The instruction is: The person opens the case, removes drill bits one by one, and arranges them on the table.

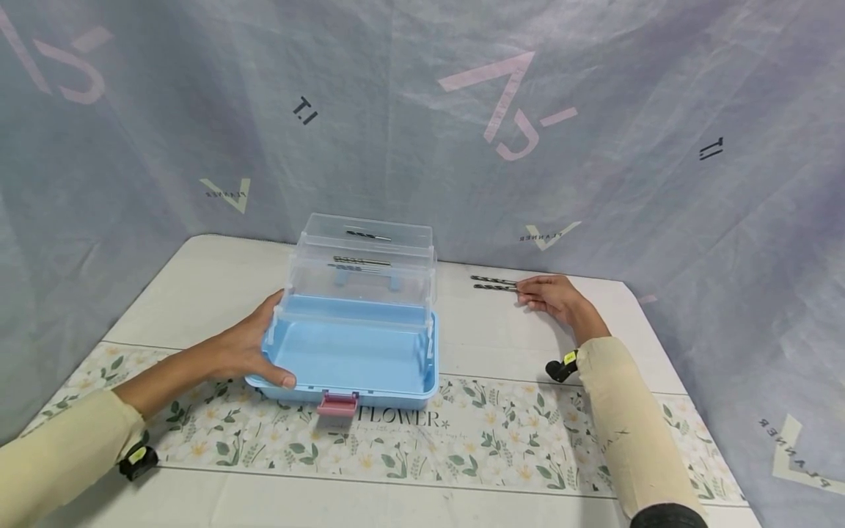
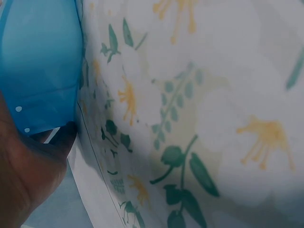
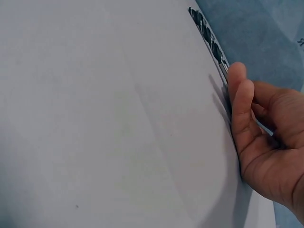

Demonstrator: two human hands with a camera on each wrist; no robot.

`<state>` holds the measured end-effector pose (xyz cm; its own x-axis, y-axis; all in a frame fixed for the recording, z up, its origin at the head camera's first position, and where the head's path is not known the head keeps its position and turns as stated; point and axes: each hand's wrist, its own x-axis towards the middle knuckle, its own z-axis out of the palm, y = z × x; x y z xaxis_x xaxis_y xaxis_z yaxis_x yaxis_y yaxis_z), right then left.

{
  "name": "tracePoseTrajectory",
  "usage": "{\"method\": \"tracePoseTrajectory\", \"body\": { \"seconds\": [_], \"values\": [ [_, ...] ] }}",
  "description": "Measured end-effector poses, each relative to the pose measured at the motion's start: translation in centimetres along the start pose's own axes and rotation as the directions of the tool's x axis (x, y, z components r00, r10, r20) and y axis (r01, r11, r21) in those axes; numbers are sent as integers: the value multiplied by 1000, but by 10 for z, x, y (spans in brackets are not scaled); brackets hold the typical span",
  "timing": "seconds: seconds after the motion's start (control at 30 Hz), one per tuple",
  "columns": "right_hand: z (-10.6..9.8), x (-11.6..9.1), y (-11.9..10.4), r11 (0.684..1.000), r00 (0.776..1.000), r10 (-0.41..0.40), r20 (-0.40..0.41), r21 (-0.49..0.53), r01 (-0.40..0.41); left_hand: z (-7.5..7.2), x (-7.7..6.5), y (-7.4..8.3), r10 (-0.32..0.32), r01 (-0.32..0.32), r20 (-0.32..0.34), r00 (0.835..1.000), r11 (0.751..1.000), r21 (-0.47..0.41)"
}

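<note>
A light-blue toolbox (image 1: 350,356) with a pink latch (image 1: 339,403) stands opened on the table, its clear trays (image 1: 403,282) raised at the back. My left hand (image 1: 247,348) grips its left side, thumb over the front left rim; the blue wall (image 2: 45,57) fills the upper left of the left wrist view. Drill bits (image 1: 368,236) lie in the clear trays. Right of the box, two more drill bits (image 1: 494,287) lie side by side. My right hand (image 1: 554,297) pinches a drill bit (image 3: 209,38) by its shank end, its fluted end pointing away from the fingers.
Under the toolbox runs a floral printed band (image 1: 502,440) across the white tablecloth (image 1: 488,345). A grey-blue curtain (image 1: 396,147) hangs right behind the table's back edge and along both sides. Black wrist cameras (image 1: 562,369) are strapped to both forearms.
</note>
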<state>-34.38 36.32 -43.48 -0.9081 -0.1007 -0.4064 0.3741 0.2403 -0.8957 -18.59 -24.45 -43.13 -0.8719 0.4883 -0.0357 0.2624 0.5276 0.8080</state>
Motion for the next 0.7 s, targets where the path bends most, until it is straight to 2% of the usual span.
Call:
{"method": "tracePoseTrajectory", "body": {
  "seconds": [0.37,0.7],
  "values": [
    [0,1,2,1000,999,-5,-33,18,6,-1,3,1,25,-25,-1,1000,1000,-13],
    [4,-5,-5,999,1000,25,-15,45,-24,0,2,0,4,-4,-3,1000,1000,-23]
  ]
}}
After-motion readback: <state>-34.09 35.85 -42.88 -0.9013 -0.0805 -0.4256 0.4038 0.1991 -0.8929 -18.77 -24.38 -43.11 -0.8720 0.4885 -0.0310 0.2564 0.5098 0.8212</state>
